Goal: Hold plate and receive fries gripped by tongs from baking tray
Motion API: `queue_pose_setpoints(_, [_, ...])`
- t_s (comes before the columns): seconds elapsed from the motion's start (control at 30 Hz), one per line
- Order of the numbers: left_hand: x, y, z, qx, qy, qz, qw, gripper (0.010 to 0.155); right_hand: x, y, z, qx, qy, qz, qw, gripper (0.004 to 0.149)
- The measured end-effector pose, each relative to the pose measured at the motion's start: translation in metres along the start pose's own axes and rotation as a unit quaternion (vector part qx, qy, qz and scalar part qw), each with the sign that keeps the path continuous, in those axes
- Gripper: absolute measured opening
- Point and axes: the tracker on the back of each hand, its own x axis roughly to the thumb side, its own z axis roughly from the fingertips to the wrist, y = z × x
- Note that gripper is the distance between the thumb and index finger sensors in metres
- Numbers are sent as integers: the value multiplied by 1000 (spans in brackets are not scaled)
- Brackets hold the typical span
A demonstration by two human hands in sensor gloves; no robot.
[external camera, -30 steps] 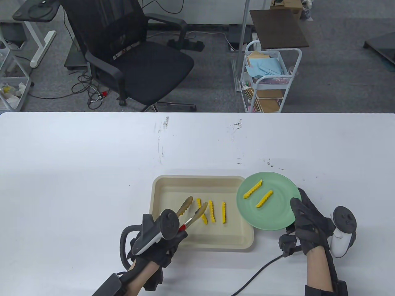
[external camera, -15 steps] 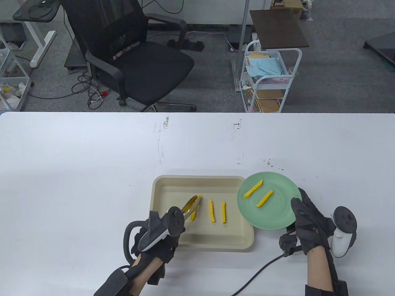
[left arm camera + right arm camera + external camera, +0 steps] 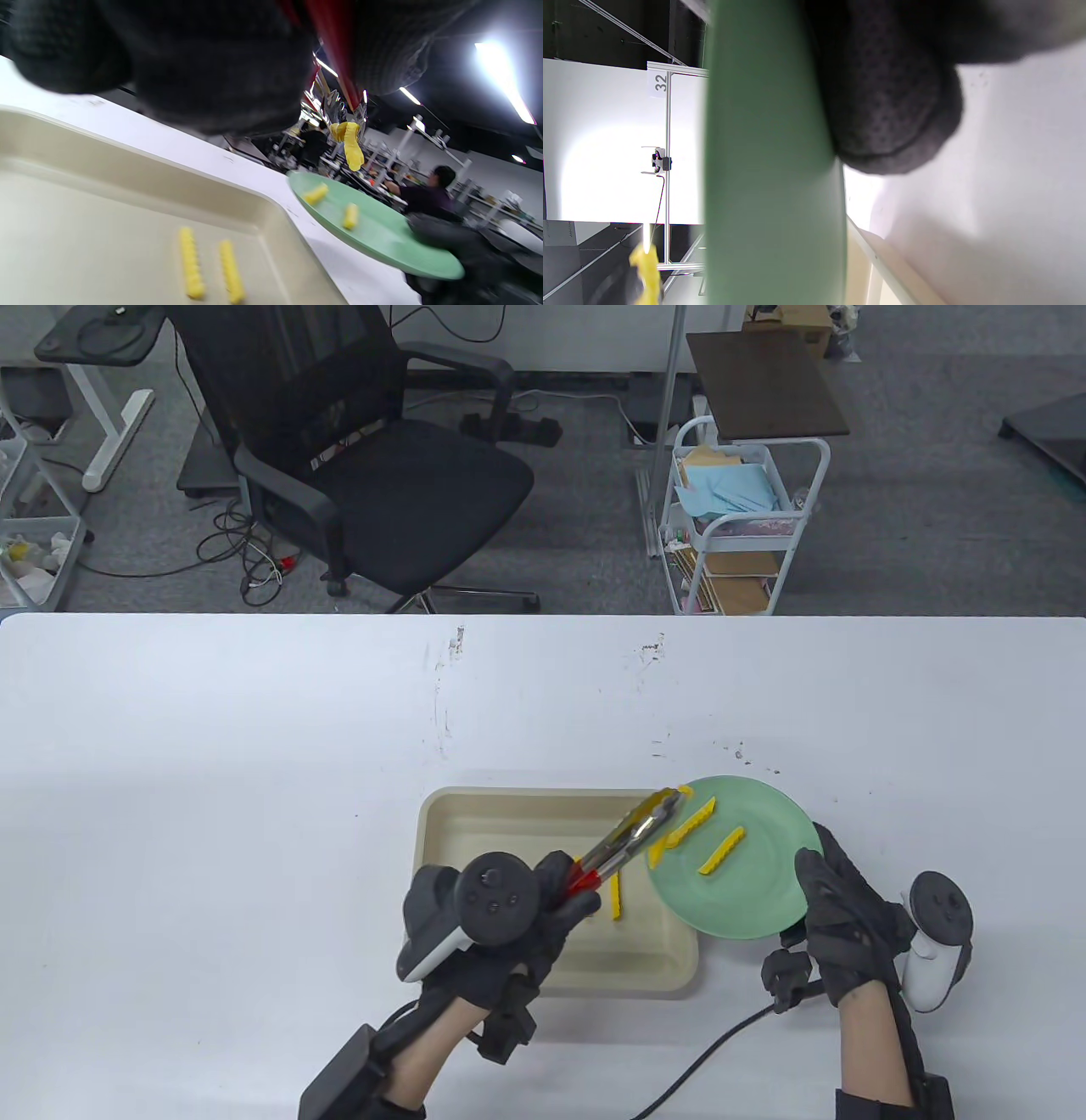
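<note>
Tongs in left hand pinched one fry above plate, right hand gripping its rim. Fry judged light, stiff, likely slippery; mid-length pinch seemed safest.

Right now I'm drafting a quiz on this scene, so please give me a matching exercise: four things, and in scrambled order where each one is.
Things:
1. tongs
2. plate
3. fry in the tongs
4. two fries side by side

Places:
A. lying in the baking tray
B. held by the right hand
C. hanging above the plate's edge
D. gripped by the left hand

Pairs: 1-D, 2-B, 3-C, 4-A
</note>
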Motion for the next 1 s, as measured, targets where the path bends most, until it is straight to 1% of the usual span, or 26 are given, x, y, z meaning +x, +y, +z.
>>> queue_pose_setpoints(0.1, [19, -21, -11, -26, -20, -17, 999, 64, -2, 1, -1, 5, 5, -7, 1000, 57])
queue_pose_setpoints(0.17, [26, -33, -17, -39, -24, -34, 998, 64, -2, 0, -1, 5, 6, -11, 1000, 56])
queue_pose_setpoints(0.27, [38, -48, -20, -34, -45, -92, 994, 65, -2, 1, -1, 5, 7, -14, 1000, 56])
queue_pose_setpoints(0.4, [47, -56, -24, -44, -48, -102, 993, 65, -2, 1, -1, 8, 11, -6, 1000, 56])
queue_pose_setpoints(0.53, [50, -59, -26, -52, -45, -117, 991, 66, -2, 1, -2, 7, 10, -5, 1000, 56])
queue_pose_setpoints(0.63, [48, -59, -27, -58, -43, -105, 992, 67, -2, 0, -2, 5, 9, -7, 1000, 56])
queue_pose_setpoints(0.73, [45, -55, -25, -61, -40, -100, 992, 73, -2, 0, -2, 1, 6, -9, 1000, 56])
queue_pose_setpoints(0.83, [40, -43, -19, -53, -37, -98, 993, 78, -2, -1, -2, -3, 5, -9, 1000, 56])
queue_pose_setpoints(0.9, [32, -32, -14, -34, -30, -88, 995, 80, -2, -2, -2, -5, 5, -10, 1000, 56])
queue_pose_setpoints(1.0, [13, -15, -5, -10, -3, -72, 997, 84, -3, -2, -2, -6, 4, -12, 1000, 56])
